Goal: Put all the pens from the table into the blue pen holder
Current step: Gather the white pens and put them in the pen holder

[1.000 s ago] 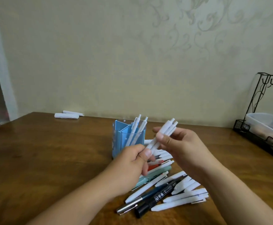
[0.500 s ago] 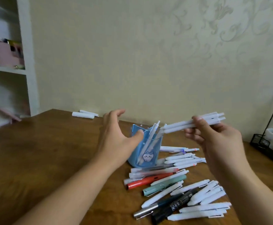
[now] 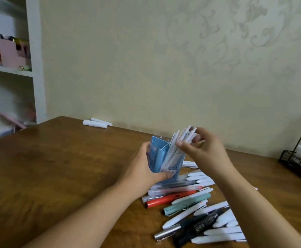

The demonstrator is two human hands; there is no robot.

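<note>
1. From the head camera, the left hand (image 3: 142,169) was wrapped round the blue pen holder (image 3: 165,158), thumb across its front face near the little cartoon print, fingers curled round the far side. The holder stood on the wooden table (image 3: 56,167), tipped a little toward the person.

2. The right hand (image 3: 203,151) pinched a bunch of white pens (image 3: 183,138) between thumb and fingertips, their lower ends already inside the holder's right compartment, their tops fanned out above the rim. How many pens were in that bunch I could not tell; they blurred together.

3. To my eye the thing to get right here was steadiness: the bracing hand ought to keep the holder from tipping further while the bunch slid down, and the pens wanted releasing together, once their tips were well below the divider, so none sprang out.

4. The loose pile of pens (image 3: 191,208) lay just in front of the holder, some touching its base: white ones, a red pen (image 3: 165,199), a teal pen (image 3: 187,203) and a black marker (image 3: 199,226). Most of the job looked undone.

5. Two white rolls (image 3: 96,122) lay well apart at the table's far edge; whether they were pens I couldn't say.
</note>
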